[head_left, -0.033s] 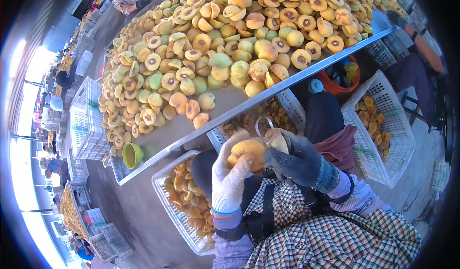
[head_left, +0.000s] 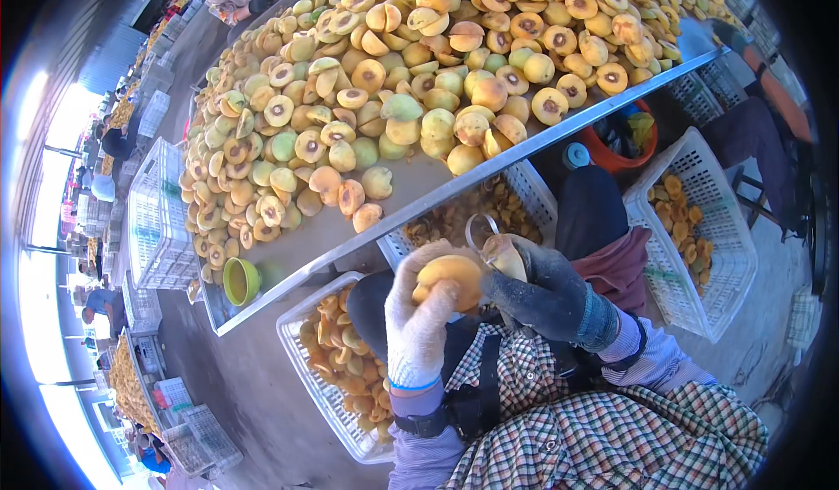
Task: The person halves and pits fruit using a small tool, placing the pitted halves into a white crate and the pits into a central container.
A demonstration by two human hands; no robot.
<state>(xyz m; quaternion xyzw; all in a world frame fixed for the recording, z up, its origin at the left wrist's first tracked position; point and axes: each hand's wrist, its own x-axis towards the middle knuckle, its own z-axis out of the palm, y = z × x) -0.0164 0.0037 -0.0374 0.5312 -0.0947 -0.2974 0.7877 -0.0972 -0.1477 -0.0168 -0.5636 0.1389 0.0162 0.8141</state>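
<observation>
My left hand (head_left: 418,320), in a white knit glove, is closed around a yellow peach half (head_left: 453,280), fingers behind and thumb in front. Close beside it, my right hand (head_left: 542,291), in a dark grey glove, is closed on a tool with a curved metal loop (head_left: 476,228); its handle is hidden in the fist. A pale yellowish piece (head_left: 505,258) shows at the right fingertips, and I cannot make out whether it is fruit or part of the tool. Both hands are above my lap, just short of the metal table's edge (head_left: 384,228).
Halved peaches (head_left: 367,75) are heaped on the table, with a green cup (head_left: 240,282) at its near left corner. White crates of fruit stand below: left (head_left: 297,350), under the table (head_left: 535,195) and right (head_left: 730,272). A red bucket (head_left: 619,160) and a co-worker's arm (head_left: 782,101) are at right.
The fingers of my left hand have shifted slightly around the peach half. At the far right, the co-worker's arm has moved a little. My right hand stays in place.
</observation>
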